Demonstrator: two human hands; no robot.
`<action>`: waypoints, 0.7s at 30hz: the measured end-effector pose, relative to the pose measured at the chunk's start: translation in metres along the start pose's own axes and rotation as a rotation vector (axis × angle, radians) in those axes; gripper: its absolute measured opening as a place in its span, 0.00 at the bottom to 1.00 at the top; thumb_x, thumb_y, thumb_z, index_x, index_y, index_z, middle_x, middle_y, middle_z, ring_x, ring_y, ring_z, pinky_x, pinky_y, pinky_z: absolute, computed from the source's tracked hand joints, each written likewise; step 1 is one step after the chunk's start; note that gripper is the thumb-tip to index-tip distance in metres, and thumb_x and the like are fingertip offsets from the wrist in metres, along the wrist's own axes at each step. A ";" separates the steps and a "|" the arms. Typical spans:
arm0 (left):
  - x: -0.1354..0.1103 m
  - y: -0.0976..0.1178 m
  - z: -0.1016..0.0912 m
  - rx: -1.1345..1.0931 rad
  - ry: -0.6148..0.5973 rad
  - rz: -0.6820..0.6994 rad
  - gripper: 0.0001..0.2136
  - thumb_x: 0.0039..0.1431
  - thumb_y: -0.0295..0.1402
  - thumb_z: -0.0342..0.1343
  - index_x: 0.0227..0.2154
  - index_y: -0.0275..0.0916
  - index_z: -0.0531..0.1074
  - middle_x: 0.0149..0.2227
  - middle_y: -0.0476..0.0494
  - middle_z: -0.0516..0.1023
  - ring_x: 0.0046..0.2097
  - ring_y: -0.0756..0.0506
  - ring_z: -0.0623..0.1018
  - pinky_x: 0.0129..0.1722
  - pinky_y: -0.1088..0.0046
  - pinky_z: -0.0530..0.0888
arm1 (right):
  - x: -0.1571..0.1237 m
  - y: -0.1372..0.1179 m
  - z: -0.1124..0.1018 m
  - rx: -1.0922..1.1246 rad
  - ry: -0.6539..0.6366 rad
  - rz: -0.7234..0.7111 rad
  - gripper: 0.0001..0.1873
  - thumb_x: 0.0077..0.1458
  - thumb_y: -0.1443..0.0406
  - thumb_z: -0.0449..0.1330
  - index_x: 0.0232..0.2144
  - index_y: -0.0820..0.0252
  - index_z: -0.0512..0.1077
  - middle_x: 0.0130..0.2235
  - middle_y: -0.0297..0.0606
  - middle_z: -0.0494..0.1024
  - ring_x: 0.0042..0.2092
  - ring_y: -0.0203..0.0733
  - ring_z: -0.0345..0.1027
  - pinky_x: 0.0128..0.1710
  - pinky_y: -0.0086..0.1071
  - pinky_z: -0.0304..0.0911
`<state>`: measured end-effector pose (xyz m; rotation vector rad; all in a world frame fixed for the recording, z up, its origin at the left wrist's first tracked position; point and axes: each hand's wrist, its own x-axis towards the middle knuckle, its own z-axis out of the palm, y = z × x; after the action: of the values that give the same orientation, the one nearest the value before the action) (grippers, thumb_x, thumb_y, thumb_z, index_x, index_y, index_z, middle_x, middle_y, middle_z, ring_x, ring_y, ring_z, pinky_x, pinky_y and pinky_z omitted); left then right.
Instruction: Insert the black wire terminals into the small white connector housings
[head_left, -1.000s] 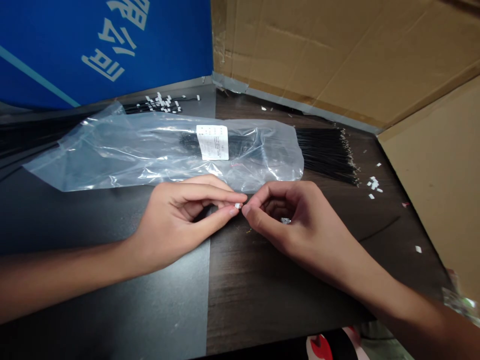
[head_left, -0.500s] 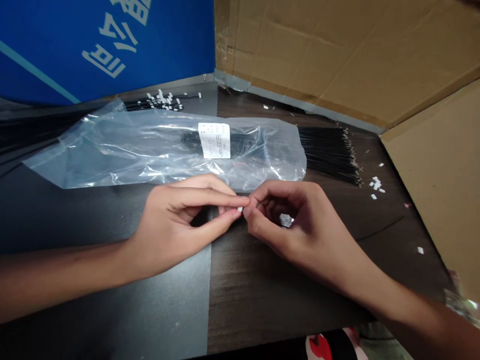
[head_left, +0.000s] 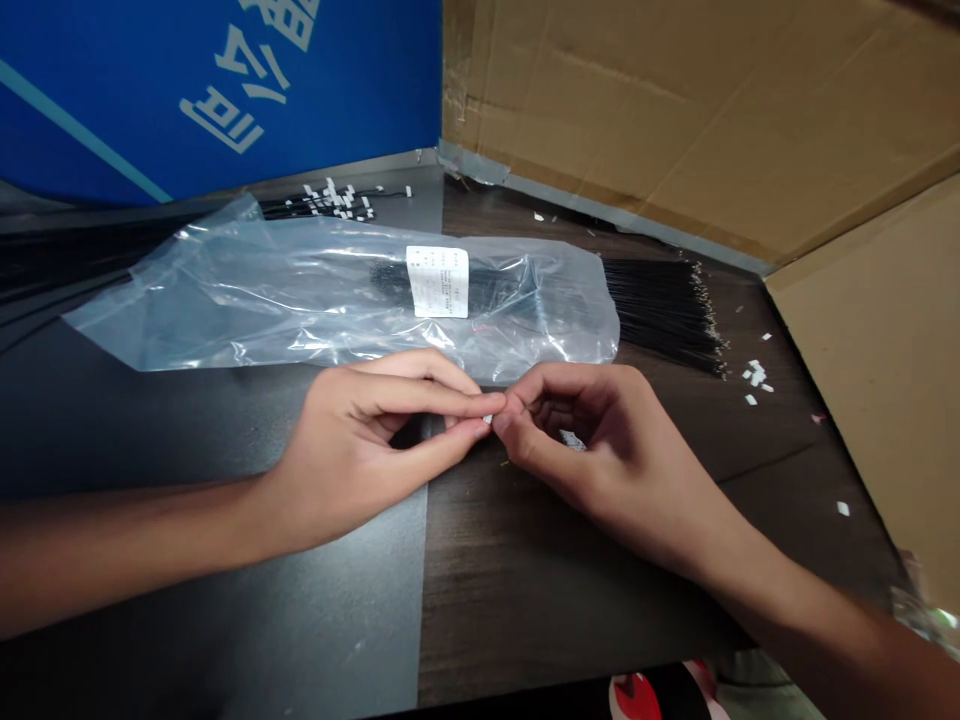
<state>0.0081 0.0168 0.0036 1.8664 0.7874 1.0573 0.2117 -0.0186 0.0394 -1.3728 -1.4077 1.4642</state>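
My left hand (head_left: 367, 440) pinches a tiny white connector (head_left: 487, 418) between thumb and forefinger, just above the dark table (head_left: 487, 580). My right hand (head_left: 600, 450) meets it fingertip to fingertip, thumb and forefinger pinched on a thin black wire that is barely visible. More small white pieces (head_left: 574, 440) show inside the right palm. Just behind both hands lies a clear plastic bag (head_left: 300, 300) with a white label (head_left: 437, 281) and black wires inside.
A bundle of black wires (head_left: 664, 310) sticks out of the bag's right end. Loose white connectors (head_left: 754, 375) lie at the right, more (head_left: 334, 198) at the back left. A blue board (head_left: 210, 90) and cardboard walls (head_left: 675, 110) close in the back and right.
The two hands have drawn closer until their fingertips touch at the white connector. The view has shifted slightly to the left.
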 end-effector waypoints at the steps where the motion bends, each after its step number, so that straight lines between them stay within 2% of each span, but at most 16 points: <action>1: 0.000 0.000 0.000 0.003 0.000 -0.002 0.14 0.60 0.19 0.67 0.42 0.46 0.89 0.37 0.46 0.87 0.36 0.49 0.84 0.38 0.76 0.81 | 0.000 0.000 -0.001 -0.017 -0.001 -0.009 0.05 0.56 0.71 0.68 0.28 0.62 0.77 0.26 0.30 0.72 0.29 0.32 0.61 0.27 0.25 0.57; 6: 0.000 0.001 -0.001 0.009 -0.006 0.025 0.13 0.60 0.20 0.67 0.41 0.45 0.89 0.37 0.46 0.87 0.36 0.49 0.84 0.37 0.77 0.80 | 0.000 0.000 -0.002 -0.060 -0.011 -0.031 0.08 0.57 0.71 0.68 0.26 0.61 0.75 0.27 0.31 0.74 0.30 0.32 0.61 0.29 0.26 0.57; 11: 0.000 0.000 -0.001 0.044 -0.031 0.059 0.12 0.61 0.21 0.67 0.41 0.45 0.89 0.38 0.46 0.87 0.36 0.49 0.84 0.38 0.77 0.81 | -0.003 -0.002 -0.003 -0.090 0.001 -0.027 0.06 0.56 0.71 0.68 0.27 0.63 0.78 0.26 0.31 0.75 0.28 0.31 0.62 0.27 0.25 0.57; 16: -0.002 0.001 -0.002 0.082 -0.017 0.106 0.12 0.61 0.20 0.68 0.41 0.44 0.88 0.37 0.46 0.86 0.36 0.49 0.84 0.37 0.76 0.81 | -0.005 -0.004 -0.003 -0.146 0.013 -0.038 0.06 0.57 0.71 0.68 0.27 0.63 0.79 0.27 0.34 0.80 0.29 0.33 0.67 0.28 0.26 0.61; 21: -0.002 0.001 0.001 0.072 0.050 -0.011 0.11 0.62 0.24 0.67 0.41 0.46 0.88 0.38 0.45 0.87 0.37 0.46 0.84 0.37 0.72 0.82 | -0.002 -0.001 -0.003 -0.178 0.045 -0.077 0.03 0.58 0.70 0.69 0.31 0.61 0.82 0.29 0.34 0.82 0.30 0.35 0.72 0.29 0.27 0.65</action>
<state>0.0084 0.0149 0.0033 1.8997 0.8742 1.0856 0.2148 -0.0193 0.0414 -1.4329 -1.5748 1.2760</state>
